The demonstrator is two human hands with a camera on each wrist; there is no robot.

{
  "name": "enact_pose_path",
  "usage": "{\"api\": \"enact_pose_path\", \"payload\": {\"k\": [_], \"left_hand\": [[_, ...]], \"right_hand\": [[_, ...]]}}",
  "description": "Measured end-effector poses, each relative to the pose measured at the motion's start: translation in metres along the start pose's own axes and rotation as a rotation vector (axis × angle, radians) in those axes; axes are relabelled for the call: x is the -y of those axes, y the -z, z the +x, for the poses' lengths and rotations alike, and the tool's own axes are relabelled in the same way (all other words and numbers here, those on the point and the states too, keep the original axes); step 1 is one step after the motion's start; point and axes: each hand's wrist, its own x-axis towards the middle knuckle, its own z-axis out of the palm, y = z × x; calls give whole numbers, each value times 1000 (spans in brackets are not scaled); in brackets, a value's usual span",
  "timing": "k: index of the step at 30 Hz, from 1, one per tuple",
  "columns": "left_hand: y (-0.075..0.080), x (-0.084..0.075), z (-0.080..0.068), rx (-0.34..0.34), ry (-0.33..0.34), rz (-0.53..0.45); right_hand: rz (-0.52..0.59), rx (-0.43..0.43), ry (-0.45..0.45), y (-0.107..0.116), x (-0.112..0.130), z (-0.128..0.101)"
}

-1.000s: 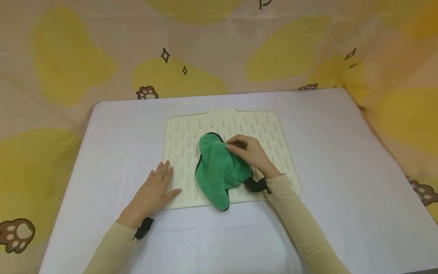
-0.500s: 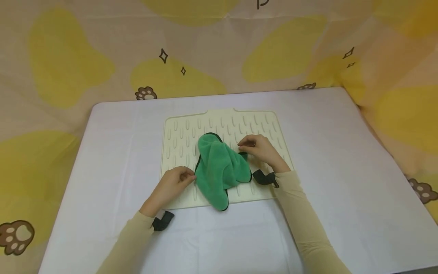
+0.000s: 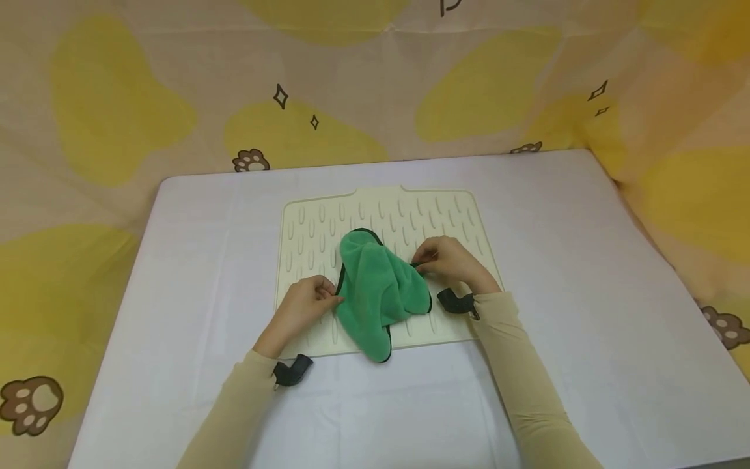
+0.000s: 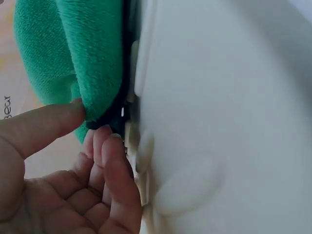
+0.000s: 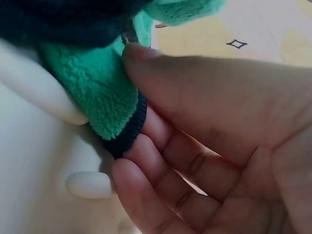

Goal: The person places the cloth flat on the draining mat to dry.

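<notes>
Green cloth, ridged mat; table, curtain — apparently

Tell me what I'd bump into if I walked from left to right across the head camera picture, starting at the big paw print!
Big paw print on the backdrop → left hand → green cloth → right hand → another paw print at the right edge.

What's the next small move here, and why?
I'd probably draw the right hand gently away from the left hand: they pinch opposite sides of the green cloth, which lies bunched in folds on the mat.
</notes>
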Motion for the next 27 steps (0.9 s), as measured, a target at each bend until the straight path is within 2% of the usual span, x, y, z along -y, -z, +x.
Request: {"api": "enact_pose_path", "payload": {"k": [5,9,14,19,23,27], "left_hand": [[12,2,1,-37,-8,-11],[26,4,5,-65,-8,-22],[36,3,19,-73,5,-104],[33,0,37,-61,7,-227],[28,1,44,-54,43,-335],[27,7,45,-62,85,-355]], "right_hand": [[-76,16,-39,3,-1,-2],[-58,64,-71,13,-2,-7],[-21,87,-91,27,-5,-15],[23,103,-77,30,-9,-17],[47,44,-34,24,-8,-12],[71,-35,-39,13,-4,-1]]}}
